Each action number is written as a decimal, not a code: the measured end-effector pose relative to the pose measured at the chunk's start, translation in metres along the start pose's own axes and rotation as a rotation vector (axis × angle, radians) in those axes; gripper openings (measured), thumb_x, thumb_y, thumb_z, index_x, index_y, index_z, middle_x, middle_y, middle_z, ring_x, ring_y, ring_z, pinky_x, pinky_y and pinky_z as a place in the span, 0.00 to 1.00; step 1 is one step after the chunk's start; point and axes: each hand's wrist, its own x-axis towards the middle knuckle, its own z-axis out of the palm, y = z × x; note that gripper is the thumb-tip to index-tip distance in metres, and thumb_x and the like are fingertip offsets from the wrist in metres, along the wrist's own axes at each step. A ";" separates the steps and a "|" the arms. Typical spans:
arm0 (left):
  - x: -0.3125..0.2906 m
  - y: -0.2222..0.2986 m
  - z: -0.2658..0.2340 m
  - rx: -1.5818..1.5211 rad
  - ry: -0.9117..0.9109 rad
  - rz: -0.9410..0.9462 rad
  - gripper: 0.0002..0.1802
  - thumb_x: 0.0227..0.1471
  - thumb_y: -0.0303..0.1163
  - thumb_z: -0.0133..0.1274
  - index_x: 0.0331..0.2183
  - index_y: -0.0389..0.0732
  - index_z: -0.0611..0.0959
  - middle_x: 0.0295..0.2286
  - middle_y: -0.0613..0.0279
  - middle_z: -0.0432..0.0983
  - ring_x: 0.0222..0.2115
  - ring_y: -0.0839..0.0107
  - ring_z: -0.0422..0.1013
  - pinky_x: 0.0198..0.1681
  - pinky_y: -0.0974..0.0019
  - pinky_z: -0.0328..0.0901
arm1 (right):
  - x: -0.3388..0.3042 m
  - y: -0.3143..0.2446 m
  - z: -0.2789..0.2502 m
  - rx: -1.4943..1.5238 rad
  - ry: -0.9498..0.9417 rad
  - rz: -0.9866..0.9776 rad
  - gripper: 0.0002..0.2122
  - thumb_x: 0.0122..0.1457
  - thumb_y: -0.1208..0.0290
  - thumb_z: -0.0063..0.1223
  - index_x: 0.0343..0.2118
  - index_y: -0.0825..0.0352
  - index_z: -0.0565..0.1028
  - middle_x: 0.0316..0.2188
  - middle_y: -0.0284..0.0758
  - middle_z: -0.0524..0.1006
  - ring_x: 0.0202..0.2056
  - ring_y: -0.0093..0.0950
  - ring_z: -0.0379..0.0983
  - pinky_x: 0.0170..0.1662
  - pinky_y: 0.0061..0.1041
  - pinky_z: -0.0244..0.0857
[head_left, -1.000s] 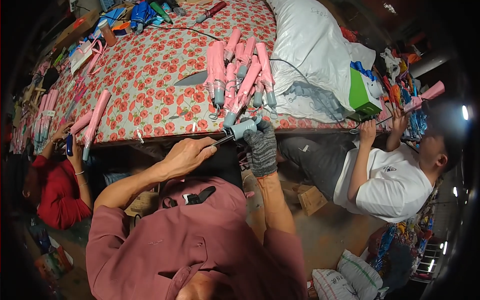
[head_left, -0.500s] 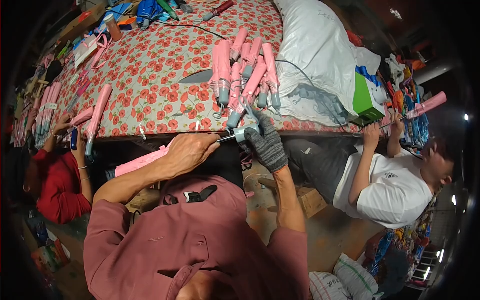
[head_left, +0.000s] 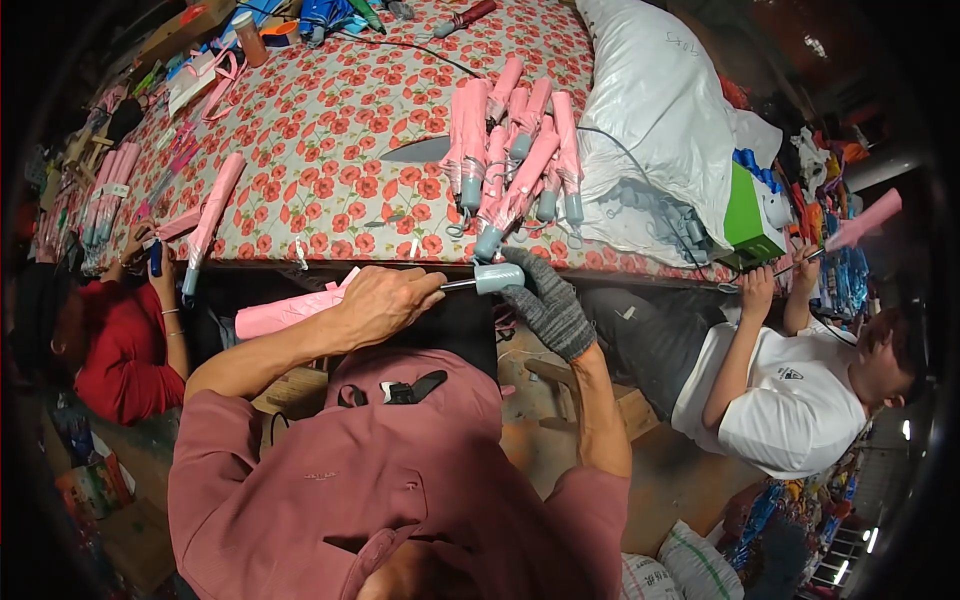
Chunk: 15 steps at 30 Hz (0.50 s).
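Observation:
A pink folding umbrella (head_left: 278, 316) lies across my lap just in front of the table edge, its furled cover to the left. My bare left hand (head_left: 388, 302) is closed around it near the metal shaft. At the shaft's right end sits a grey-blue umbrella handle (head_left: 498, 279), held by my right hand (head_left: 550, 308) in a dark grey knitted glove; some of its fingers are hidden behind the handle. Just beyond, a pile of pink folded umbrellas (head_left: 515, 150) with grey handles rests on the table.
The table wears a red-flowered cloth (head_left: 340, 130). A large white sack (head_left: 655, 110) with grey handles at its mouth and a green box (head_left: 752, 210) are at right. Co-workers in red (head_left: 130, 340) and white (head_left: 770, 400) sit either side, both handling umbrellas.
The view has shifted, so the table things sit farther right. My gloved hand has changed its hold, leaving more of the handle showing. The right co-worker's umbrella has moved.

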 end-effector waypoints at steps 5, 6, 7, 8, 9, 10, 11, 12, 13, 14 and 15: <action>0.004 0.008 0.004 0.093 -0.011 0.076 0.10 0.62 0.39 0.52 0.38 0.43 0.76 0.24 0.61 0.76 0.17 0.57 0.72 0.18 0.56 0.62 | -0.011 0.032 -0.002 0.016 -0.298 0.580 0.21 0.58 0.71 0.61 0.55 0.65 0.74 0.44 0.35 0.80 0.41 0.28 0.77 0.44 0.30 0.72; 0.004 0.006 0.004 0.090 -0.012 0.071 0.10 0.62 0.39 0.52 0.38 0.43 0.76 0.24 0.61 0.76 0.17 0.57 0.72 0.18 0.56 0.62 | -0.009 0.026 -0.003 0.016 -0.304 0.582 0.21 0.58 0.71 0.61 0.55 0.65 0.74 0.44 0.35 0.80 0.41 0.28 0.77 0.44 0.30 0.72; 0.002 0.003 0.004 0.056 -0.012 0.067 0.09 0.62 0.39 0.52 0.39 0.44 0.76 0.24 0.61 0.76 0.17 0.57 0.72 0.18 0.56 0.62 | -0.009 0.018 -0.005 0.046 -0.267 0.532 0.21 0.58 0.70 0.61 0.55 0.65 0.74 0.43 0.35 0.80 0.40 0.29 0.77 0.44 0.31 0.72; 0.000 -0.001 0.003 0.024 -0.011 0.063 0.10 0.62 0.38 0.51 0.40 0.44 0.76 0.24 0.61 0.75 0.17 0.57 0.71 0.18 0.55 0.62 | -0.007 0.005 -0.007 0.076 -0.231 0.480 0.21 0.59 0.70 0.60 0.55 0.65 0.74 0.43 0.35 0.80 0.39 0.29 0.77 0.43 0.31 0.72; -0.002 -0.005 0.002 -0.008 -0.011 0.058 0.10 0.62 0.38 0.51 0.41 0.44 0.76 0.24 0.61 0.75 0.17 0.57 0.71 0.18 0.55 0.62 | -0.005 -0.005 -0.008 0.106 -0.195 0.429 0.21 0.59 0.70 0.60 0.55 0.65 0.74 0.42 0.35 0.79 0.38 0.29 0.77 0.42 0.31 0.72; -0.004 -0.007 0.001 -0.039 -0.010 0.053 0.10 0.62 0.38 0.51 0.42 0.44 0.76 0.23 0.61 0.74 0.17 0.57 0.71 0.19 0.55 0.62 | -0.003 -0.008 -0.008 0.137 -0.159 0.376 0.21 0.59 0.70 0.60 0.56 0.65 0.74 0.42 0.35 0.79 0.37 0.29 0.77 0.41 0.31 0.72; -0.004 -0.005 0.000 -0.044 -0.013 0.058 0.10 0.62 0.38 0.51 0.42 0.44 0.76 0.23 0.61 0.74 0.17 0.57 0.71 0.19 0.55 0.62 | -0.005 -0.007 -0.012 0.136 -0.154 0.383 0.21 0.59 0.70 0.60 0.56 0.65 0.74 0.42 0.35 0.79 0.37 0.29 0.77 0.41 0.31 0.72; -0.004 0.000 -0.003 -0.024 -0.045 0.072 0.11 0.62 0.37 0.51 0.43 0.44 0.76 0.23 0.61 0.74 0.17 0.57 0.71 0.19 0.55 0.62 | -0.005 -0.001 -0.021 0.345 -0.285 0.461 0.20 0.60 0.70 0.60 0.55 0.65 0.75 0.41 0.35 0.80 0.36 0.29 0.77 0.41 0.30 0.72; -0.002 0.003 -0.006 0.005 -0.074 0.082 0.11 0.62 0.37 0.50 0.44 0.44 0.75 0.23 0.61 0.73 0.17 0.58 0.71 0.19 0.55 0.62 | -0.001 0.010 -0.032 0.557 -0.419 0.525 0.20 0.60 0.69 0.59 0.55 0.65 0.75 0.41 0.35 0.80 0.35 0.28 0.77 0.40 0.30 0.72; 0.000 0.006 -0.008 0.032 -0.101 0.090 0.12 0.61 0.36 0.50 0.45 0.44 0.75 0.23 0.61 0.73 0.17 0.58 0.71 0.19 0.55 0.62 | 0.004 0.018 -0.042 0.769 -0.555 0.588 0.19 0.60 0.69 0.59 0.55 0.65 0.75 0.41 0.35 0.80 0.34 0.27 0.77 0.39 0.29 0.72; 0.001 0.007 -0.010 0.058 -0.128 0.099 0.13 0.61 0.36 0.50 0.47 0.44 0.75 0.23 0.61 0.72 0.17 0.58 0.71 0.19 0.55 0.62 | 0.005 0.023 -0.046 0.981 -0.691 0.647 0.19 0.61 0.69 0.59 0.55 0.65 0.75 0.41 0.35 0.80 0.33 0.27 0.77 0.39 0.29 0.73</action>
